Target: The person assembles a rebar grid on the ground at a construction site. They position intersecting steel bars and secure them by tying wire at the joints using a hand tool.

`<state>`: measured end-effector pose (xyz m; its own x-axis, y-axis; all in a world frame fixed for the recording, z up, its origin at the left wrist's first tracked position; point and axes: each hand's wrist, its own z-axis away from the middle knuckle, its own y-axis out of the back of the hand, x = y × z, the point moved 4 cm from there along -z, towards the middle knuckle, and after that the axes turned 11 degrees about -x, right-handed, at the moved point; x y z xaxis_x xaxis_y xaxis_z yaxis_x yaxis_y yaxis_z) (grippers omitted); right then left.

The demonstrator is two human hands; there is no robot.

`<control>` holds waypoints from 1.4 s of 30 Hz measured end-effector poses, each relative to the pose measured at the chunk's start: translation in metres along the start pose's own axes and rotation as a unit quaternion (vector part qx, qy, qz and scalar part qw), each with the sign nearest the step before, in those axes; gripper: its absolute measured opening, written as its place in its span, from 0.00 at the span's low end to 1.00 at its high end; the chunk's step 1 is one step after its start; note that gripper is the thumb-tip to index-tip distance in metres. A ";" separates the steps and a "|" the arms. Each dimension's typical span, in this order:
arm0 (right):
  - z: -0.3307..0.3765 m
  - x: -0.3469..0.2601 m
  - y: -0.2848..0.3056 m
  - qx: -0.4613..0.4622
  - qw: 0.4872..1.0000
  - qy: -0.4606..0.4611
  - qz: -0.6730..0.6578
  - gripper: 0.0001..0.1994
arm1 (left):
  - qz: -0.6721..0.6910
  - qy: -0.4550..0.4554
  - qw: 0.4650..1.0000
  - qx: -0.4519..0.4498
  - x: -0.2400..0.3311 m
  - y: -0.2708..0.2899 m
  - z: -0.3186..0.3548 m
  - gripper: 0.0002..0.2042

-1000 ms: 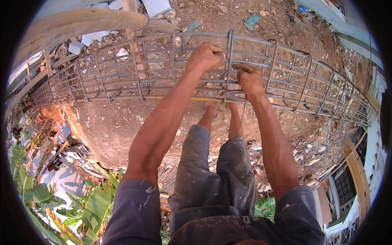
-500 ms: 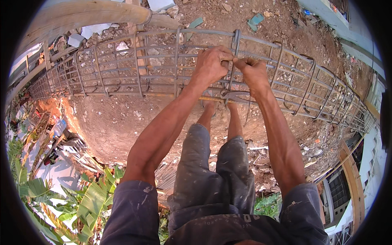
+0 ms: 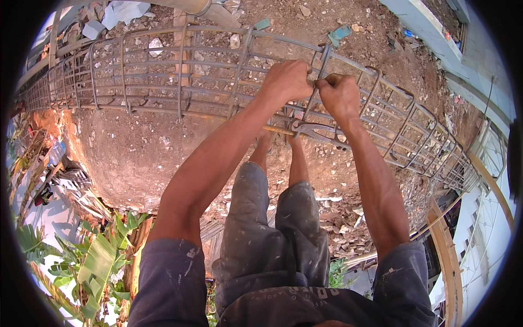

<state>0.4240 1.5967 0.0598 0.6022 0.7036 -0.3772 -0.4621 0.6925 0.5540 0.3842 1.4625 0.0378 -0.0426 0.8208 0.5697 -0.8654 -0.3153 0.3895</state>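
Note:
A long cage of steel reinforcing bars [image 3: 212, 50] with square stirrups runs across in front of me at hand height. My left hand [image 3: 289, 80] is closed in a pinch over the cage's middle, beside a stirrup [image 3: 325, 57]. Just right of that stirrup, my right hand [image 3: 340, 97] is closed too, thumb and forefinger pressed together. Both sets of fingertips nearly meet at the stirrup; whatever they pinch is too small to make out. Below them, a pair of metal pincers [image 3: 316, 131] rests on the near lower bar, its handles partly behind my right wrist.
Bare earth with rubble [image 3: 136, 158] lies under and beyond the cage. A bamboo pole end [image 3: 193, 5] shows at the top. Banana leaves [image 3: 98, 267] grow at the lower left. A wooden plank [image 3: 447, 261] stands at the right, and a pale concrete beam [image 3: 425, 27] runs along the upper right.
The view has shifted, so the cage sits more tilted. My hands stay at the same stirrup, fingertips still close together. A thin dark strand hanging below my right hand no longer shows.

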 end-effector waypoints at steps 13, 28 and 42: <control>0.042 -0.020 0.025 -0.075 0.967 0.205 0.128 0.09 | -0.065 -0.116 0.983 0.129 -0.009 -0.029 0.009 0.13; 0.032 0.038 0.014 -0.342 0.923 -0.017 -0.178 0.18 | -0.004 -0.106 0.988 0.110 -0.007 -0.027 0.008 0.15; 0.080 0.083 -0.001 -0.094 0.865 0.333 0.364 0.27 | 0.046 -0.124 0.930 0.343 -0.008 -0.022 0.055 0.16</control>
<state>0.5268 1.6420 0.0877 -0.3721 0.8570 -0.3566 -0.6959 -0.0033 0.7181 0.4309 1.4368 0.0649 0.0900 0.6668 0.7398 -0.3375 -0.6785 0.6525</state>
